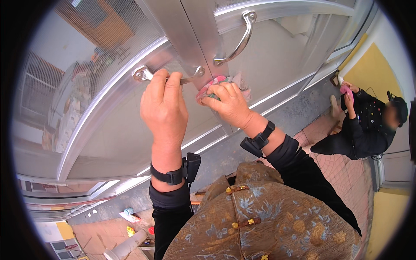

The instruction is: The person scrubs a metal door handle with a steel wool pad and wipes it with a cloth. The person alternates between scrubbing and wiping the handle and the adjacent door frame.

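My left hand (164,106) is closed around the curved metal handle (193,78) on the left door leaf. Beside it, my right hand (232,102) presses a bunched pink and grey cloth (243,86) against the metal frame where the two door leaves (190,30) meet. The fingers of that hand curl over the cloth. A second curved handle (248,34), shiny and untouched, is fixed to the right leaf above the cloth. Black straps with small devices sit on both my wrists.
At the right another person (364,121) in dark clothes holds something pink (346,90) near the wall. Tiled floor (338,173) lies below the door. At the lower left are a pale cylinder (125,245) and several small items on the ground.
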The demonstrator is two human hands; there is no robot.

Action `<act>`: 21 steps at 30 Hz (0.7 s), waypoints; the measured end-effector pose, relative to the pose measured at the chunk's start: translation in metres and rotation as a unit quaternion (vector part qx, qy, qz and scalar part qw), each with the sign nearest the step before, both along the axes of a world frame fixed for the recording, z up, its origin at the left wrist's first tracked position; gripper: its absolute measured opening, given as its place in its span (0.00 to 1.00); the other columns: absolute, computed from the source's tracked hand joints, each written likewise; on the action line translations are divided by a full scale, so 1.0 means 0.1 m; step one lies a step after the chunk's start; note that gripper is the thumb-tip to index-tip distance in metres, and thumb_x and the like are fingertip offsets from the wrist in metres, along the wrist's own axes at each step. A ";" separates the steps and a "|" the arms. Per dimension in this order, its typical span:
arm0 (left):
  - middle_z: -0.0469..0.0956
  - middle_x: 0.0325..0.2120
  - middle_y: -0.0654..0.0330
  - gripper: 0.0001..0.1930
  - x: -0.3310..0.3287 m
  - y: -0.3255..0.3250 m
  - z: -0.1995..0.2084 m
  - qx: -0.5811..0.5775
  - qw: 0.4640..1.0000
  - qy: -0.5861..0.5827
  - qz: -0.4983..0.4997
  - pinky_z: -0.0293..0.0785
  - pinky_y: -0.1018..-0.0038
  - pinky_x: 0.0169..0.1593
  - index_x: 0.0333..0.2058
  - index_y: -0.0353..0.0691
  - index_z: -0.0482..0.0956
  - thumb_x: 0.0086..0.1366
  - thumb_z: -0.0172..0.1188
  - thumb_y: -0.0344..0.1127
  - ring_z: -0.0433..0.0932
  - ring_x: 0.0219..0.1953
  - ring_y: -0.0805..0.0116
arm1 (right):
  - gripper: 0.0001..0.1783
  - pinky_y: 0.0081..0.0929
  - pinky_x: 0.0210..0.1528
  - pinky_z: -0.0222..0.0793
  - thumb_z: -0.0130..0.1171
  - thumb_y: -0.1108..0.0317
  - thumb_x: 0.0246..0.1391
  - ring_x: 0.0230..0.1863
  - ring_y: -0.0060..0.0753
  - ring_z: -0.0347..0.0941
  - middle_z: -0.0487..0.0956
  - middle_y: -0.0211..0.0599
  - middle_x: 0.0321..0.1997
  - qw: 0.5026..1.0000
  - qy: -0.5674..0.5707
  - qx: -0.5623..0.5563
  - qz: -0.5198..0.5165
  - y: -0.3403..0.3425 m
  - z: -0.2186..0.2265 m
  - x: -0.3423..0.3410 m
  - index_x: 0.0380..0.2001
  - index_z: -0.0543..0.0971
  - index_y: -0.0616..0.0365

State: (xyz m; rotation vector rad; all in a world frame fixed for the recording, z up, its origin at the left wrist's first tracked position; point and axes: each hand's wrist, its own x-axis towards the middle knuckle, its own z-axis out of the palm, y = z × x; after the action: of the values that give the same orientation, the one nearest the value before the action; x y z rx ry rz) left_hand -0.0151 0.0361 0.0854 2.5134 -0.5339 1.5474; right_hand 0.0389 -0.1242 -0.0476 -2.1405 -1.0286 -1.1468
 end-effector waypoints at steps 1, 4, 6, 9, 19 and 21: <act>0.78 0.39 0.58 0.14 0.00 0.01 0.00 -0.003 1.000 0.003 0.001 0.74 0.67 0.36 0.39 0.39 0.81 0.51 0.67 0.22 0.79 0.35 0.59 | 0.15 0.33 0.50 0.64 0.64 0.67 0.45 0.49 0.33 0.68 0.73 0.23 0.47 1.000 0.017 -0.014 0.002 -0.02 -0.13 -0.01 0.40 0.83 0.38; 0.78 0.38 0.58 0.15 0.02 0.00 -0.02 -0.014 1.000 0.008 -0.006 0.73 0.67 0.35 0.39 0.38 0.81 0.51 0.67 0.22 0.78 0.34 0.59 | 0.14 0.32 0.48 0.64 0.62 0.66 0.48 0.49 0.32 0.68 0.73 0.23 0.46 0.997 0.052 -0.050 0.000 -0.05 -0.57 -0.04 0.40 0.81 0.38; 0.78 0.39 0.58 0.15 0.03 0.00 -0.01 -0.014 1.000 0.015 -0.001 0.73 0.67 0.35 0.39 0.38 0.81 0.50 0.68 0.21 0.78 0.34 0.59 | 0.12 0.32 0.47 0.64 0.61 0.66 0.49 0.49 0.32 0.69 0.73 0.24 0.44 0.992 0.082 -0.091 -0.015 -0.09 -0.84 -0.07 0.39 0.80 0.38; 0.78 0.39 0.58 0.16 0.01 0.00 -0.01 -0.007 1.000 0.014 0.000 0.73 0.66 0.35 0.39 0.38 0.81 0.50 0.68 0.21 0.78 0.33 0.59 | 0.10 0.34 0.48 0.65 0.62 0.66 0.52 0.48 0.35 0.69 0.72 0.26 0.41 0.976 0.183 -0.116 -0.023 -0.20 -1.03 -0.13 0.39 0.80 0.41; 0.76 0.46 0.56 0.18 -0.03 -0.03 -0.04 0.005 0.999 0.036 0.017 0.78 0.67 0.38 0.46 0.42 0.82 0.57 0.65 0.20 0.80 0.38 0.59 | 0.13 0.37 0.47 0.69 0.67 0.69 0.50 0.47 0.41 0.72 0.73 0.30 0.48 0.983 0.031 0.182 0.005 -0.27 0.40 -0.15 0.41 0.80 0.45; 0.76 0.45 0.55 0.18 -0.04 -0.04 -0.03 0.011 0.999 0.035 0.021 0.77 0.67 0.39 0.46 0.42 0.82 0.57 0.65 0.20 0.80 0.39 0.58 | 0.19 0.36 0.47 0.70 0.69 0.73 0.46 0.47 0.42 0.71 0.73 0.32 0.49 0.986 -0.034 0.161 -0.002 -0.27 0.51 -0.05 0.43 0.80 0.45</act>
State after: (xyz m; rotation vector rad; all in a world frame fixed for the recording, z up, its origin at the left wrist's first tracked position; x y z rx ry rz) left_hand -0.0191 0.0326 0.0820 2.6003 -0.4944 1.4698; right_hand 0.0340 -0.1516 0.0036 -1.8618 -0.8034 -1.2975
